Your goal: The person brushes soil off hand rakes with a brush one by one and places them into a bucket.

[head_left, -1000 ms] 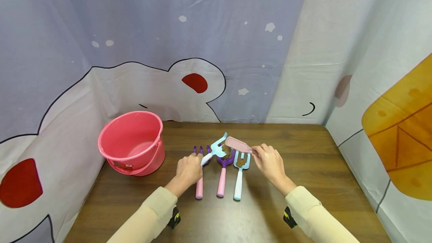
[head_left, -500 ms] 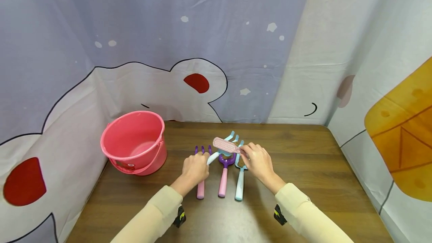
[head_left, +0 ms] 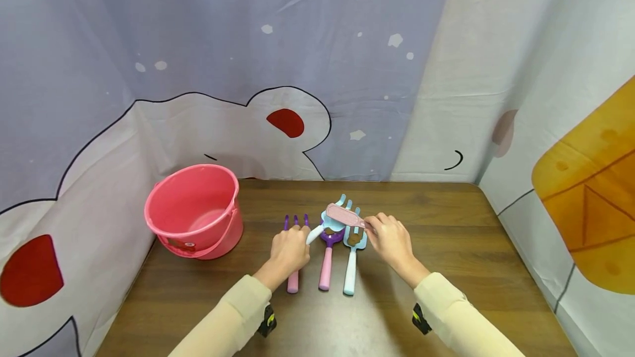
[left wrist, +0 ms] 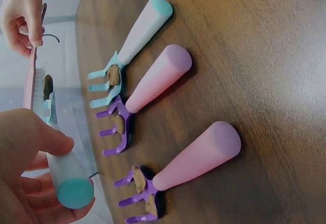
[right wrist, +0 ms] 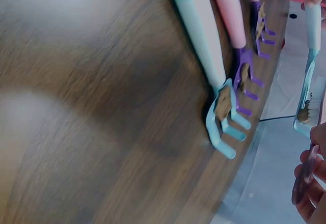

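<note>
My left hand [head_left: 290, 249] grips the white handle of a light blue toy hand fork [left wrist: 69, 175], raised above the table. A pink brush [head_left: 342, 215] is held at its handle by my right hand [head_left: 392, 240]. In the right wrist view its white bristles [right wrist: 317, 94] face the fork's head, right at a brown, mud-like lump [right wrist: 303, 115] there. Below lie two purple forks with pink handles [left wrist: 160, 79] [left wrist: 201, 155] and another light blue fork [left wrist: 145, 30]. Brown smears show on their heads. My left hand partly covers the leftmost purple fork in the head view.
A pink bucket [head_left: 229, 238] with its handle hanging down stands at the left of the brown wooden table [head_left: 446, 236]. Printed cloth [head_left: 347, 70] hangs behind the table and along both sides.
The brush has swept left across the held fork's head and come partway back right. My left hand has moved slightly right, and the fork's tines have turned.
</note>
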`<move>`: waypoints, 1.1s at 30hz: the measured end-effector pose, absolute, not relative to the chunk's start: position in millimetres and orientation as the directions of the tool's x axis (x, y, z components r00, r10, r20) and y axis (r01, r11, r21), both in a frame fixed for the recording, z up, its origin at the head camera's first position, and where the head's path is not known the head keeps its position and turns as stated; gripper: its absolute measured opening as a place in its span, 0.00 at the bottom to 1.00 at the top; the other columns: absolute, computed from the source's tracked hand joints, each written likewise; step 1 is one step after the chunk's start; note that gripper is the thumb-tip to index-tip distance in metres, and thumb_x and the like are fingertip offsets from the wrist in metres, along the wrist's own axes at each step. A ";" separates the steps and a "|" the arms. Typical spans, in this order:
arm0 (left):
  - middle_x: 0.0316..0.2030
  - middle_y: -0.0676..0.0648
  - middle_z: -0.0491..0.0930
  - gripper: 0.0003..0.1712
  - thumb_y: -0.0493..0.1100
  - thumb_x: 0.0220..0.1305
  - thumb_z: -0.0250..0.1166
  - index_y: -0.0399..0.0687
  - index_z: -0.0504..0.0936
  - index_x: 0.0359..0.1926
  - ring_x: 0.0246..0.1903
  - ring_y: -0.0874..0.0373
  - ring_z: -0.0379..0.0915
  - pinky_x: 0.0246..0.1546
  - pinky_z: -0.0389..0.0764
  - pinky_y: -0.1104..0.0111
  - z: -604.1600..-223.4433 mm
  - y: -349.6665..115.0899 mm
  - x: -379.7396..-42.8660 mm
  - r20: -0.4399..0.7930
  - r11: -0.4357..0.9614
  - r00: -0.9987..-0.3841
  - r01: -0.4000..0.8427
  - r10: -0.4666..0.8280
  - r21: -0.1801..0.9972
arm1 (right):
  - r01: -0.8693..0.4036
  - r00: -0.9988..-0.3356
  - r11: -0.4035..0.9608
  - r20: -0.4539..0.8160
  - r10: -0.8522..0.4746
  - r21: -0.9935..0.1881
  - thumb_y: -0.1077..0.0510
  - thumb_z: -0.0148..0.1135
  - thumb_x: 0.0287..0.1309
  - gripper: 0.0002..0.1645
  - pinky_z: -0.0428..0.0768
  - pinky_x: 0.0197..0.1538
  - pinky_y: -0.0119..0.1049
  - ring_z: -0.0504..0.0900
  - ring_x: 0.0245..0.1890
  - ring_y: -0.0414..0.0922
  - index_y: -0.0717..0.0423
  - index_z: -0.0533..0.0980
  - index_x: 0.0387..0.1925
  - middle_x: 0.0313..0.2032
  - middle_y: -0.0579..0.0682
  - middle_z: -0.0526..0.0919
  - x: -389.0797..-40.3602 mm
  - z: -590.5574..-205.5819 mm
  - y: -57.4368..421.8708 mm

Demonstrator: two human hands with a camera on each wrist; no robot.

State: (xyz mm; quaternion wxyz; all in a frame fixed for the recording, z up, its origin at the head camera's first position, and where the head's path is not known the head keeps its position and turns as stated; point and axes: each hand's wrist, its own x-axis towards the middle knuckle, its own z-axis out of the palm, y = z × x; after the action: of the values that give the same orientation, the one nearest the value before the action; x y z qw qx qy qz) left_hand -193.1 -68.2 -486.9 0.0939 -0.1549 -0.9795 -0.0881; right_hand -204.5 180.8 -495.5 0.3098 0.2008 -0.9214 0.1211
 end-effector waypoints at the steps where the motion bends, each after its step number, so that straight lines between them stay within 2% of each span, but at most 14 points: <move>1: 0.22 0.50 0.74 0.12 0.42 0.45 0.68 0.46 0.78 0.33 0.18 0.52 0.73 0.14 0.68 0.64 -487.5 -68.1 -193.1 0.211 0.936 -0.935 0.318 0.285 0.147 | -0.445 -0.724 0.890 0.623 -0.295 -0.095 0.60 0.71 0.40 0.12 0.72 0.25 0.40 0.75 0.23 0.49 0.52 0.81 0.32 0.26 0.47 0.79 -204.2 -496.3 183.1; 13: 0.20 0.50 0.71 0.09 0.41 0.45 0.66 0.48 0.75 0.29 0.16 0.52 0.69 0.14 0.66 0.64 -492.6 -59.8 -195.1 0.204 0.942 -0.943 0.296 0.262 0.159 | -0.446 -0.704 0.893 0.643 -0.302 -0.068 0.61 0.72 0.39 0.13 0.70 0.24 0.39 0.74 0.22 0.49 0.52 0.81 0.32 0.25 0.47 0.78 -199.0 -499.8 205.1; 24: 0.20 0.51 0.70 0.09 0.42 0.47 0.66 0.48 0.76 0.30 0.16 0.54 0.68 0.14 0.66 0.65 -488.5 -56.2 -194.1 0.167 0.946 -0.954 0.276 0.248 0.169 | -0.462 -0.654 0.887 0.685 -0.321 -0.025 0.59 0.69 0.43 0.10 0.69 0.23 0.39 0.74 0.22 0.48 0.53 0.80 0.32 0.24 0.47 0.78 -197.7 -508.3 221.6; 33: 0.22 0.51 0.72 0.10 0.44 0.47 0.66 0.49 0.77 0.32 0.19 0.52 0.71 0.16 0.69 0.63 -492.3 -60.3 -197.5 0.147 0.952 -0.963 0.249 0.225 0.178 | -0.412 -0.676 0.911 0.682 -0.281 -0.033 0.61 0.70 0.41 0.11 0.68 0.23 0.41 0.74 0.22 0.51 0.54 0.80 0.32 0.25 0.49 0.78 -196.5 -510.7 238.3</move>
State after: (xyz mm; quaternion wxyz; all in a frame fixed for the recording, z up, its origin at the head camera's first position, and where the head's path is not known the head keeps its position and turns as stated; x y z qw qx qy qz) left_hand -197.5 -60.3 -492.3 0.0628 -0.1201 -0.9859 -0.0980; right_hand -196.5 238.3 -510.7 0.3551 0.1900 -0.9106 0.0922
